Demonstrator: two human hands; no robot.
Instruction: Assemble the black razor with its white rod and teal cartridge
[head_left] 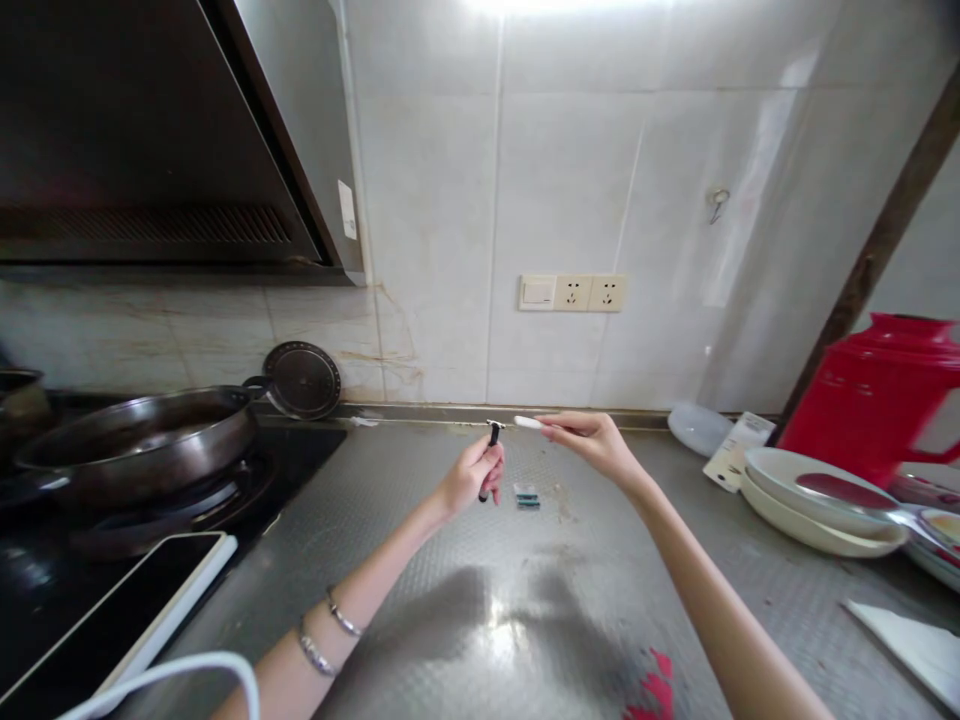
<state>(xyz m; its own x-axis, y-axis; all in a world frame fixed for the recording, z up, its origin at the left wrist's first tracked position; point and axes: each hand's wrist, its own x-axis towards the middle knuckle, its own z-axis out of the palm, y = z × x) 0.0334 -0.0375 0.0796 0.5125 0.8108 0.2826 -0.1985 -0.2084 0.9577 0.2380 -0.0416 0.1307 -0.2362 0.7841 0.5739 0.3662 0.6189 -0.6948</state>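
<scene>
My left hand (474,474) is closed around the black handle of a small T-shaped razor (493,437), its head pointing up. Close to the razor head, on its right, is a short white stick-like piece (527,422) pinched in the fingertips of my right hand (592,443). Its exact kind does not show, and a small gap seems to lie between it and the razor. On the metal counter (450,610) below my hands lies a small clear and teal item (527,497), too small to name.
A pan (142,440) sits on the stove at left, with a phone (127,610) and white cable in front. Bowls (817,500), a clear lid (699,428), a white card (739,452) and a red thermos jug (874,400) stand at right. The tiled wall has sockets (589,293).
</scene>
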